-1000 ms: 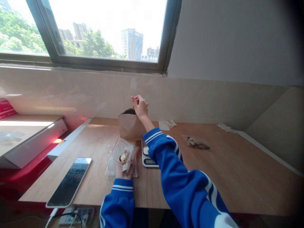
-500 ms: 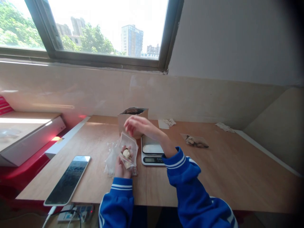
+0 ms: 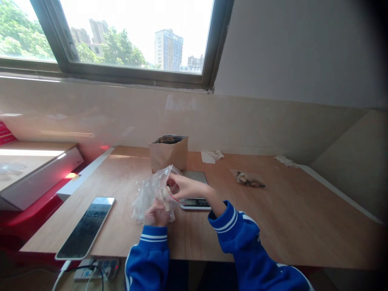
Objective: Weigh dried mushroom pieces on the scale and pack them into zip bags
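Observation:
My left hand (image 3: 157, 213) is closed around the lower part of a clear plastic zip bag (image 3: 161, 182) with a red line along its mouth. Inside the bag lie pale, dried-looking pieces (image 3: 169, 189), partly hidden by my fingers. From the right, my right hand (image 3: 186, 188) reaches over a digital kitchen scale (image 3: 196, 204) and pinches at the bag's open mouth. Several more clear plastic bags (image 3: 140, 206) lie just left of my left hand. Behind them a brown paper pouch (image 3: 168, 154) stands upright with its top open.
A smartphone (image 3: 86, 228) on a charging cable lies at the left front, above a power strip (image 3: 97, 270). A clear bag of dark and pale dried pieces (image 3: 248, 179) lies to the right. Crumpled tissues (image 3: 216, 154) rest near the wall.
My right hand has come down from in front of the paper pouch to the bag's mouth. My left hand has turned and its fingers have closed on the bag, which now tilts rightward.

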`<state>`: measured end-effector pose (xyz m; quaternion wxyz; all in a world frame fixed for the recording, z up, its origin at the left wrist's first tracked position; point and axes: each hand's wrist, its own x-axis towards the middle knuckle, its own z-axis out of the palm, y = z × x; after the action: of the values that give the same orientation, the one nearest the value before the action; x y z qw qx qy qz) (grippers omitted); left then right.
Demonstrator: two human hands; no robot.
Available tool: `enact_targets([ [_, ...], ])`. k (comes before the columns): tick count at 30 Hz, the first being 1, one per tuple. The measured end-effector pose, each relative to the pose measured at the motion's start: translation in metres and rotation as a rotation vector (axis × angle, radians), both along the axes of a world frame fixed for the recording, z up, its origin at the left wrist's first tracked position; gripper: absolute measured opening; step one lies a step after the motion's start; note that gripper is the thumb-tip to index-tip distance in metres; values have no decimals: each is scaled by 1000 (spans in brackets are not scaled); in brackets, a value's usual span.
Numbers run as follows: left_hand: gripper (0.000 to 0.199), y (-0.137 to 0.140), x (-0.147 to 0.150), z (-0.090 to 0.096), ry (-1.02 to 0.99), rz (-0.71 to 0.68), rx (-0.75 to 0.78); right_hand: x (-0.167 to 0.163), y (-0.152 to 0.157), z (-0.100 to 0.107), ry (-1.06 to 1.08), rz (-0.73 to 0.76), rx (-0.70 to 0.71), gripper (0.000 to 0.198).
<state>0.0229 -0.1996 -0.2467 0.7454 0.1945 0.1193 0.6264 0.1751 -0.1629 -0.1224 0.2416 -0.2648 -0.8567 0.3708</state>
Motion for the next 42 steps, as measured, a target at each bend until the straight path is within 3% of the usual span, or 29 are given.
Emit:
enact_targets([
  [5, 54, -2, 7, 11, -6, 77, 12, 9, 0, 1, 202, -27, -176, 43],
  [10, 44, 0, 9, 11, 14, 136, -2, 10, 3, -2, 416, -113, -227, 48],
  [15, 42, 1, 8, 9, 1, 130, -29, 11, 4, -8, 380, -203, -208, 44],
  [19, 44, 2, 10, 7, 36, 145, -45, 10, 5, -17, 303, -203, -117, 44],
  [23, 57, 5, 11, 3, 90, 158, -132, 5, 7, -25, 180, -181, 32, 44],
  [26, 66, 5, 11, 2, 108, 197, -181, 0, 5, -24, 133, -140, 4, 46],
  [31, 63, 4, 9, 5, 93, 235, -222, 4, 1, -12, 269, -113, -133, 39],
  [35, 59, 4, 6, 9, 34, 309, -339, 15, 8, 3, 458, -160, -141, 39],
  [38, 57, 3, 5, 12, -13, 332, -373, 20, 24, 20, 581, -235, -76, 42],
  [42, 57, 2, 5, 13, -4, 335, -400, 15, 63, 46, 755, -491, 176, 40],
])
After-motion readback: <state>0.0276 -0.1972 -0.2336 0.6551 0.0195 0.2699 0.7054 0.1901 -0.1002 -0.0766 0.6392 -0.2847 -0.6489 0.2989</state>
